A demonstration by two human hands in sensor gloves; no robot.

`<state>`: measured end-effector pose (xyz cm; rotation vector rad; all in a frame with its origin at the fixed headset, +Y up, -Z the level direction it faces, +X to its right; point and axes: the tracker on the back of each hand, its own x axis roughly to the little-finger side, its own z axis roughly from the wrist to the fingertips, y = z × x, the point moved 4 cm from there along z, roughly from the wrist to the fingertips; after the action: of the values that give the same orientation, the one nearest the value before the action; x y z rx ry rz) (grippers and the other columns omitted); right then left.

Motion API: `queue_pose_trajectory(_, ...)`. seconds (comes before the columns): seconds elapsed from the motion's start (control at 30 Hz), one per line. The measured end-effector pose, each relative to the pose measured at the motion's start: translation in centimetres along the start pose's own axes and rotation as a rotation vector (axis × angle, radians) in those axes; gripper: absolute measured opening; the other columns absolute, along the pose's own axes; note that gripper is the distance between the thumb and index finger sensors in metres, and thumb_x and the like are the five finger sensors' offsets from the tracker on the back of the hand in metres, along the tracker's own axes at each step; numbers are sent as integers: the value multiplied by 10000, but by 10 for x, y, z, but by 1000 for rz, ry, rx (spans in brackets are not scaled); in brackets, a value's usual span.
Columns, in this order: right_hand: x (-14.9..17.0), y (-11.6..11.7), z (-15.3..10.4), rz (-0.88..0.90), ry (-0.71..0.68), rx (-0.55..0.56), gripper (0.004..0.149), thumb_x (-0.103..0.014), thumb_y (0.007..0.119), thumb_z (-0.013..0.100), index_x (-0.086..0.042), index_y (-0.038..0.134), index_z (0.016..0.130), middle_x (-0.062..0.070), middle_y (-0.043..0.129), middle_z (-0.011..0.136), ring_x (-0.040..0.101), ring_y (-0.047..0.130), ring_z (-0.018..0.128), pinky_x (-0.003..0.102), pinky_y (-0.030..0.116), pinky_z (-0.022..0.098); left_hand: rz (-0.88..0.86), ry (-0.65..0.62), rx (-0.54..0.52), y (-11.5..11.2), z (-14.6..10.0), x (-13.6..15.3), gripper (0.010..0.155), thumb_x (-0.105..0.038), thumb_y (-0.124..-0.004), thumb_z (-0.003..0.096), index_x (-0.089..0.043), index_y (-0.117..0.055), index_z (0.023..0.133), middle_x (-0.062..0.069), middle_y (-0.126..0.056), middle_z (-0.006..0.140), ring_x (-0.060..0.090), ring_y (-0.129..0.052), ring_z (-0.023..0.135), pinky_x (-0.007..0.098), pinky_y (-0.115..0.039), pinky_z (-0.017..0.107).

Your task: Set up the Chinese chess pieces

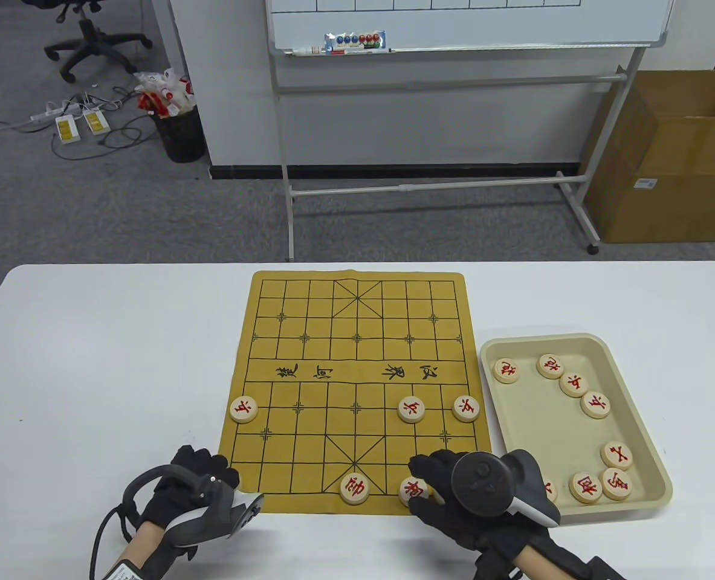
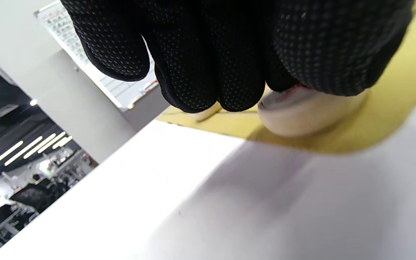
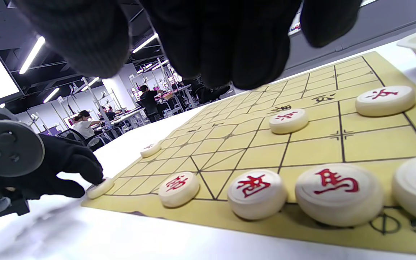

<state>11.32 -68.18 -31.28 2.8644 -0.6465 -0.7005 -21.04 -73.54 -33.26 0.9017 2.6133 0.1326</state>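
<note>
Round cream chess pieces [image 1: 411,409] with red characters lie flat on the yellow cloth board [image 1: 357,338]; more sit in the beige tray [image 1: 647,386]. The left hand [image 1: 197,489] presses a corner piece [image 3: 100,187]. The right hand [image 1: 454,489] hovers, fingers loosely spread, above the near row.

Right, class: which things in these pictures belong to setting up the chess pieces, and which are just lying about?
Belong to the job:
chess board
pieces on the board
tray of spare pieces
left hand
right hand

Just lying about:
whiteboard
cardboard box
bin
office chair
</note>
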Motion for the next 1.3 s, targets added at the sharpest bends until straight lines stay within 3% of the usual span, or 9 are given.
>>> queue_pose_trajectory(0.17,1,-1,0,3,-4,26,723,-500,775,467,-86,670,1050,210,758,993,389,839,807,664,533,720,-244,86,-141,59,11,11,610,-511,-819,314,-371,-738,902,-95,-868,955,175,-906,899,499,-741,725)
queue_pose_trajectory(0.33,1,-9,-2,17,-36,125,706,-496,781,462,-98,686,1037,192,768,990,381,847,807,654,553,717,-467,41,-258,122,28,-11,648,-527,-808,328,-359,-699,945,-89,-818,1012,188,-849,962,535,-681,760)
queue_pose_trajectory(0.47,4,-13,-4,32,-42,165,707,-495,783,460,-101,683,1038,192,759,1001,377,846,822,654,553,718,-671,-16,-291,149,38,-31,697,-558,-790,328,-353,-656,981,-81,-773,1053,197,-806,1001,549,-651,773)
queue_pose_trajectory(0.6,6,-12,-4,43,-56,188,700,-493,783,459,-105,687,1034,190,758,1006,383,844,829,649,562,717,-862,-51,-288,144,43,-47,725,-568,-785,336,-328,-633,1003,-52,-741,1075,225,-773,1019,564,-636,769)
queue_pose_trajectory(0.77,5,-8,-2,24,-70,203,710,-493,788,455,-116,667,1045,183,737,1032,385,834,861,641,575,716,-883,-77,-256,126,47,-61,780,-589,-768,341,-307,-572,1041,-32,-669,1120,249,-705,1059,579,-613,771)
queue_pose_trajectory(1.0,6,-4,2,0,-54,200,724,-490,800,451,-121,650,1055,181,709,1058,393,813,895,641,572,720,-910,-74,-291,124,46,-64,775,-588,-765,344,-303,-573,1039,-27,-667,1117,254,-702,1057,581,-610,768)
queue_pose_trajectory(1.13,14,-19,1,5,-27,258,720,-485,805,448,-120,655,1052,182,711,1056,386,816,896,643,568,723,-901,-72,-307,126,42,-64,772,-585,-765,345,-300,-578,1038,-24,-674,1114,256,-706,1054,581,-611,767)
queue_pose_trajectory(1.3,51,-60,-6,9,78,397,702,-472,811,450,-123,672,1043,178,726,1049,383,825,889,639,572,725,-886,-56,-320,125,40,-61,771,-584,-763,346,-293,-583,1037,-19,-679,1111,260,-710,1051,584,-611,766)
